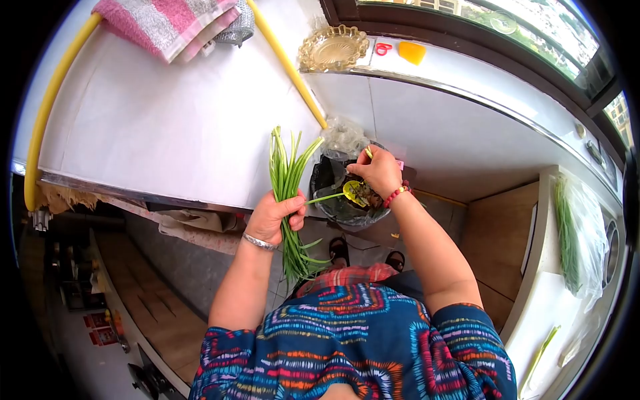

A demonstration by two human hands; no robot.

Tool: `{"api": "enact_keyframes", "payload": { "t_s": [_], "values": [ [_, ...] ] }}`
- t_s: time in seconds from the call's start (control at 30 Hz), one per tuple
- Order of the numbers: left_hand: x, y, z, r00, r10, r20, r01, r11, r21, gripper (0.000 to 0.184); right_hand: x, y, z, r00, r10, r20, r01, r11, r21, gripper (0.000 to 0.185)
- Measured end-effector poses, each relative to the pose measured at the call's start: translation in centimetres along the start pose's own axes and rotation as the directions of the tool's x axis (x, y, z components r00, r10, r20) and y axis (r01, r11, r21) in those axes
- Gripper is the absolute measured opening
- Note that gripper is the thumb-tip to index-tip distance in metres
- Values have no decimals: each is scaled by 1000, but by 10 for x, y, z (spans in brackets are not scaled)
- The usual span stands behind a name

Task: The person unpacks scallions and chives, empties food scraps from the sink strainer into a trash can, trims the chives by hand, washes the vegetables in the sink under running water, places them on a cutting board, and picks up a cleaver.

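Observation:
A bunch of garlic chives (287, 173) stands upright in the closed fingers of my left hand (276, 217), pale ends up and green leaves hanging below. One stalk sticks out sideways from that hand toward the bin. My right hand (380, 173), fingers pinched, is over a bin (366, 223) lined with a black bag. A small pale green piece of chive (369, 153) shows at its fingertips. Inside the bin lie dark scraps and something yellow (355, 193). Crumpled clear plastic (347, 137) sits at the bin's back rim.
A white surface (180, 127) with a yellow edge rail (283, 57) bears a striped towel (167, 27). On the window ledge are a glass dish (333, 49), red scissors handles (383, 49) and a yellow item (412, 52). More greens (567, 230) lie in plastic on the right counter.

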State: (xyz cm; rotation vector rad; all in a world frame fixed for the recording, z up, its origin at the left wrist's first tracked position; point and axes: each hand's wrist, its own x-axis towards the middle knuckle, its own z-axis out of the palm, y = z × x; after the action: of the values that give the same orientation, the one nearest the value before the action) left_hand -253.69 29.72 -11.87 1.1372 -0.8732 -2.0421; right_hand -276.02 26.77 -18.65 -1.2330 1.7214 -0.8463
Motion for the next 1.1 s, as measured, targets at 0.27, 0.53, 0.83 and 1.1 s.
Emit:
{"api": "enact_keyframes", "payload": {
  "t_s": [0.27, 0.53, 0.83, 1.1],
  "values": [
    [10, -3, 0, 995, 101, -8, -102, 989, -104, 13, 20, 46, 34, 997, -30, 64, 13, 970, 243, 13],
    [18, -11, 4, 991, 100, -83, -108, 989, -97, 13, -21, 0, 16, 706, -315, 634, -556, 307, 772, 25],
    [13, -9, 5, 994, 67, -82, -72, 996, -53, 13, -9, -12, -7, 924, -148, 354, -347, 69, 935, 25],
    [15, -14, 1, 977, 178, -120, -156, 972, 174, 17, -8, -21, -23, 931, -170, 322, -304, 121, 945, 17]
  ]
}}
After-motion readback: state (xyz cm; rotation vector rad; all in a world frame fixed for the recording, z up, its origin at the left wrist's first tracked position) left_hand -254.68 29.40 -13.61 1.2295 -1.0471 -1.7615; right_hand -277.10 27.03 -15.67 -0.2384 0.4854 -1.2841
